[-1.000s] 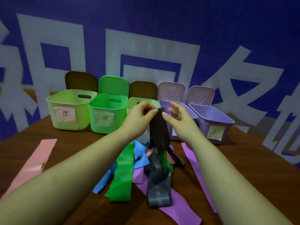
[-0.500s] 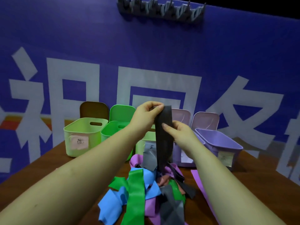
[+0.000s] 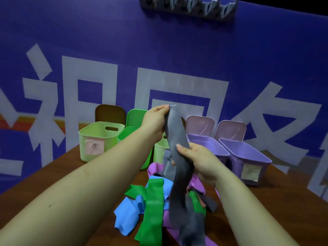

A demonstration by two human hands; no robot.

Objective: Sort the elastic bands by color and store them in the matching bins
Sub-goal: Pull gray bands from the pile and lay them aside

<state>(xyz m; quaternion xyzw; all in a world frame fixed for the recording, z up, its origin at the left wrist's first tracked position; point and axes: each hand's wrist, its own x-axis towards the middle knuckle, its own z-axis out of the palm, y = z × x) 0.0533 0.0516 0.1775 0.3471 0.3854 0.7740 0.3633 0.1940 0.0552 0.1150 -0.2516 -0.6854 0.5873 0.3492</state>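
My left hand (image 3: 154, 119) pinches the top end of a long grey elastic band (image 3: 179, 167) and holds it up above the table. Lower down, my right hand (image 3: 197, 159) grips the same band around its middle. The band's lower end hangs into a tangled pile with a green band (image 3: 153, 208), a blue band (image 3: 126, 217) and a purple band (image 3: 156, 167). Behind stand a pale green bin (image 3: 88, 150), a bright green bin (image 3: 125, 135), a third pale green bin (image 3: 159, 151) partly hidden by my arm, and two purple bins (image 3: 209, 146) (image 3: 248, 160).
The bins stand in a row at the far edge of the brown wooden table (image 3: 62, 174), with their lids raised behind them. A blue wall with large white characters (image 3: 177, 50) rises right behind. A grey rack (image 3: 188, 5) hangs high on the wall.
Both hands have lifted the grey band higher out of the pile. My left hand rose to the top end, my right hand slid down the band. The view tilted upward.
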